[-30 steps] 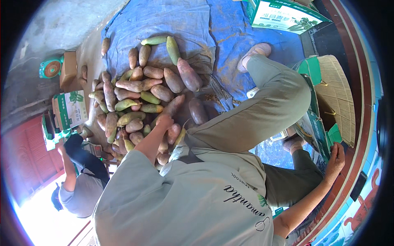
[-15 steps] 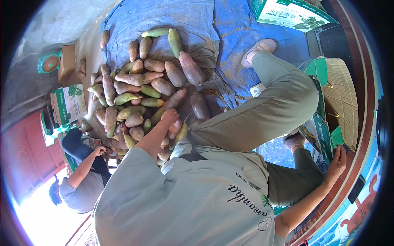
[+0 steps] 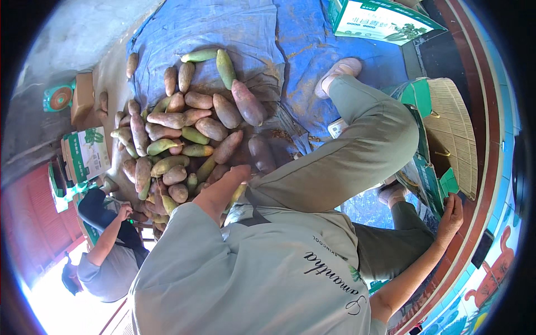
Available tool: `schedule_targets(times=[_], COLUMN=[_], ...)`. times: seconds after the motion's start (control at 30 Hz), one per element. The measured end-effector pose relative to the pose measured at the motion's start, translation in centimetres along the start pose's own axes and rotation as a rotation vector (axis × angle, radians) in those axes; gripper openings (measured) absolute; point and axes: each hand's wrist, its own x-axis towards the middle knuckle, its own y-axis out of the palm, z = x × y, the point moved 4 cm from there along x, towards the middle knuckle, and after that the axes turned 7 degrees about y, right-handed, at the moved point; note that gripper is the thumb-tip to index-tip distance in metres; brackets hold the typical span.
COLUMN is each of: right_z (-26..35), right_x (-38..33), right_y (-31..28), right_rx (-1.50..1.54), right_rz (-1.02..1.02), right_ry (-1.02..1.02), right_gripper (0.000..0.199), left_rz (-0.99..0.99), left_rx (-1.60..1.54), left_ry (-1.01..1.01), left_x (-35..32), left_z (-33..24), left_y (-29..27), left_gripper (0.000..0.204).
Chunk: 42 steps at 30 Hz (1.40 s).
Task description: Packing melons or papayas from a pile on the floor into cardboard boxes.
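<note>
A heap of large radishes [image 3: 196,100], some purple-brown and some green, lies on the floor and blue sheeting in front of me. My left hand [image 3: 240,173] is over the near right edge of the heap, beside my bent thigh. A dark purple radish [image 3: 261,153] lies just beyond it. The left fingers are partly hidden and blurred, so I cannot tell if they hold anything. On my right, my right hand [image 3: 451,216] has its fingers drawn together at the edge of an open green carton [image 3: 430,181], by its green flap [image 3: 448,182]. Inside the carton shows a woven straw-coloured lining [image 3: 455,131].
Blue sheeting [image 3: 307,33] covers the floor ahead. A white-and-green carton [image 3: 385,22] stands at the far right, another printed carton [image 3: 86,153] at the left. Near that one a person [image 3: 109,262] sits at work. A brown box [image 3: 82,97] and a turquoise round device [image 3: 58,98] stand by the wall.
My left hand has moved right, away from the radishes and toward my thigh. My right hand stays at the carton. The whole view has shifted slightly.
</note>
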Motion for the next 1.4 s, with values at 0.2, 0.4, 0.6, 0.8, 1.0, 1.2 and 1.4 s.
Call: schedule_targets(times=[0.2, 0.4, 0.6, 0.8, 1.0, 1.2, 1.4], right_z=[0.7, 1.7, 2.7, 4.4, 4.6, 4.9, 4.6], right_x=[0.0, -0.5, -0.7, -0.9, -1.6, -2.0, -2.8], right_y=[0.3, -0.1, -0.4, -0.7, -1.8, -2.1, -2.5], right_rx=[0.002, -0.015, 0.026, 0.026, 0.041, 0.05, 0.069], right_rz=[0.015, 0.015, 0.009, -0.008, -0.011, -0.004, -0.023], right_ry=[-0.014, 0.008, -0.005, -0.063, -0.039, -0.055, -0.121], right_gripper=[0.017, 0.016, 0.014, 0.011, 0.01, 0.01, 0.01], left_rz=[-0.033, -0.053, -0.185, -0.44, -0.514, -0.667, -0.855], left_rx=[0.057, 0.236, 0.528, 0.233, -0.563, -0.549, -1.052], left_ry=[0.022, 0.232, 0.645, 0.683, 0.37, 0.43, 0.477], left_x=[1.9, 2.7, -0.6, -4.1, -8.1, -11.3, -16.9], left_z=[2.2, 2.2, 1.6, 1.1, -1.7, -3.3, -6.8], left_y=[2.2, 1.6, -1.7, -7.6, -14.7, -19.4, -24.3], left_gripper=[0.027, 0.023, 0.017, 0.012, 0.025, 0.025, 0.03])
